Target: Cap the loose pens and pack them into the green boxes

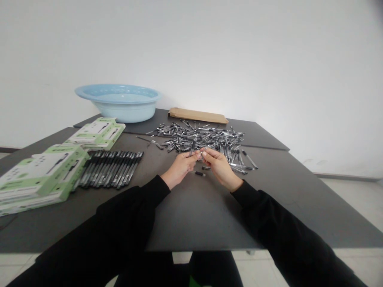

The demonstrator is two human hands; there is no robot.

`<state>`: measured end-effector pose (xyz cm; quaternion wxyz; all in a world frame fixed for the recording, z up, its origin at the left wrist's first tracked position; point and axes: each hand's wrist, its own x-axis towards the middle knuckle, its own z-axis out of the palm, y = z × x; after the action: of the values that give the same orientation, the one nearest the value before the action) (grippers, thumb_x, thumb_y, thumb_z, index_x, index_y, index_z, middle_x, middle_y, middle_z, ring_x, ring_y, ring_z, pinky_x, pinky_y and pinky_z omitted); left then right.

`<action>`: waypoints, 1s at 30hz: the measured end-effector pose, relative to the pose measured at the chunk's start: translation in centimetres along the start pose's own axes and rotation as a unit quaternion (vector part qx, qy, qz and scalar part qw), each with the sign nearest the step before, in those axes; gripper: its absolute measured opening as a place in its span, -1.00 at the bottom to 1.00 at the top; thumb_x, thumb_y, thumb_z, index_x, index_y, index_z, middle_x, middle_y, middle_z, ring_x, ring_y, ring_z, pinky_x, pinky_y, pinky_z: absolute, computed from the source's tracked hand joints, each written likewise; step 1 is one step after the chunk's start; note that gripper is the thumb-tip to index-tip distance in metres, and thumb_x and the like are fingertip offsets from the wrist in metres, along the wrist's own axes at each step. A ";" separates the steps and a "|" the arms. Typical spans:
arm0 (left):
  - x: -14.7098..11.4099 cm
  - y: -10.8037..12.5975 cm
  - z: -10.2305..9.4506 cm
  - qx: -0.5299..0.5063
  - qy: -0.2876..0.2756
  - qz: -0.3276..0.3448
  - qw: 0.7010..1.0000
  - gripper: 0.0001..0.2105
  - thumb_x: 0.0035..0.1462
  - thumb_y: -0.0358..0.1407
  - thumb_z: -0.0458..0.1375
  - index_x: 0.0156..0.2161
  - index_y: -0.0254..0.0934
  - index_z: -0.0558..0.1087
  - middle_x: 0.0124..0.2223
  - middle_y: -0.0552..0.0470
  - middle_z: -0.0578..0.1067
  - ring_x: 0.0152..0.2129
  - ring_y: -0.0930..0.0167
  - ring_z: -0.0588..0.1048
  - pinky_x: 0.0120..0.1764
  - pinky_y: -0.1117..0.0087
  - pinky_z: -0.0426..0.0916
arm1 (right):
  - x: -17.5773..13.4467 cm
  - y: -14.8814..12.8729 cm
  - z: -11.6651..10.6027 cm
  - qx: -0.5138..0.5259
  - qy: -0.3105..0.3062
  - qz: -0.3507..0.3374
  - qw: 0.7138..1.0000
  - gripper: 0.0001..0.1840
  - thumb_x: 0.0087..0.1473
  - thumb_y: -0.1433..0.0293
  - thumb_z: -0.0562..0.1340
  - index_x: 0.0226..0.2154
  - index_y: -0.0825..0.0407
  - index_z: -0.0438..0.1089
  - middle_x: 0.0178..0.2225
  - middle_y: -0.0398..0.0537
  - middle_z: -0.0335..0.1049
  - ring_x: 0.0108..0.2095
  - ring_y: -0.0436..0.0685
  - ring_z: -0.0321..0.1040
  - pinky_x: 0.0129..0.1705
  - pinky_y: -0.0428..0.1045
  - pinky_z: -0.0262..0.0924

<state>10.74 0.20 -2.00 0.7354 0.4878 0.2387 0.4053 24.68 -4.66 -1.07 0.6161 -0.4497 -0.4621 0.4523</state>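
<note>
Both hands meet just in front of a loose pile of pens (206,137). My left hand (182,165) is closed around a clear pen with a dark grip (193,146), its upper end pointing away from me. Close beside it, my right hand (220,166) is pinched, fingertips almost touching the left ones. Whatever lies between the right fingertips is too small to make out. On the table under the hands is a loose pen part with a black grip (199,173), partly covered by the left hand.
To the left, capped pens (110,169) lie side by side in a row. Green and white pen boxes (42,171) are stacked beside them. A light blue basin (125,109) and a flat brown cardboard piece (197,115) stand at the back of the dark table (203,219), near the wall.
</note>
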 end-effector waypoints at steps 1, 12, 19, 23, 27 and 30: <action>0.1 0.0 -0.1 -0.006 -0.003 -0.001 1.000 -0.65 -0.16 -0.15 0.44 -0.43 -0.34 0.43 -0.68 0.29 0.13 -0.75 0.66 0.01 -0.64 0.50 -0.15 | 0.0 -0.1 0.0 -0.002 0.003 0.000 1.000 -0.63 -0.13 0.12 0.43 -0.30 0.00 0.56 -0.40 -0.13 0.45 -0.44 -0.01 0.13 -0.44 -0.07 -0.05; -0.2 0.5 0.1 -0.036 -0.014 -0.035 0.999 -0.68 -0.04 -0.28 0.33 -0.58 -0.29 0.26 -0.72 0.28 0.07 -0.78 0.66 0.00 -0.65 0.49 -0.11 | -0.4 -0.9 0.6 0.023 0.015 0.007 1.000 -0.63 -0.18 0.11 0.45 -0.36 0.00 0.48 -0.44 -0.18 0.35 -0.47 -0.02 0.12 -0.45 -0.07 -0.02; -0.1 0.5 0.1 -0.026 -0.017 -0.029 0.999 -0.76 -0.03 -0.29 0.32 -0.54 -0.32 0.35 -0.72 0.28 0.07 -0.78 0.66 -0.02 -0.65 0.49 -0.11 | 0.2 -2.1 -0.5 0.051 0.022 -0.011 0.998 -0.71 -0.16 0.19 0.44 -0.42 0.00 0.45 -0.39 -0.16 0.38 -0.47 -0.03 0.16 -0.41 -0.05 0.04; -0.2 0.5 0.1 -0.022 -0.018 -0.030 0.999 -0.82 -0.03 -0.29 0.32 -0.47 -0.36 0.43 -0.72 0.29 0.06 -0.78 0.66 -0.02 -0.64 0.50 -0.13 | 0.5 -2.3 -0.8 0.088 0.024 0.015 0.996 -0.78 -0.14 0.25 0.40 -0.49 0.03 0.42 -0.46 -0.17 0.34 -0.47 -0.03 0.17 -0.40 -0.05 0.07; -0.2 0.5 0.0 -0.018 -0.022 -0.029 0.999 -0.82 -0.03 -0.28 0.32 -0.44 -0.36 0.45 -0.72 0.29 0.07 -0.78 0.66 -0.02 -0.63 0.49 -0.13 | 0.7 -2.1 -0.9 0.093 0.024 0.044 0.994 -0.79 -0.16 0.27 0.38 -0.54 0.03 0.38 -0.51 -0.18 0.31 -0.49 -0.02 0.16 -0.42 -0.05 0.07; -0.2 0.4 0.0 -0.009 -0.024 -0.024 0.999 -0.81 -0.03 -0.27 0.33 -0.44 -0.36 0.46 -0.72 0.28 0.08 -0.78 0.66 -0.02 -0.63 0.49 -0.13 | 0.7 -2.2 -0.9 0.095 0.014 0.052 0.994 -0.73 -0.11 0.20 0.37 -0.55 0.03 0.37 -0.55 -0.18 0.29 -0.51 -0.02 0.16 -0.44 -0.05 0.05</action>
<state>10.44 0.09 -1.62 0.7551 0.4848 0.2285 0.3777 26.00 -4.50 1.07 0.6381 -0.4194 -0.3843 0.5189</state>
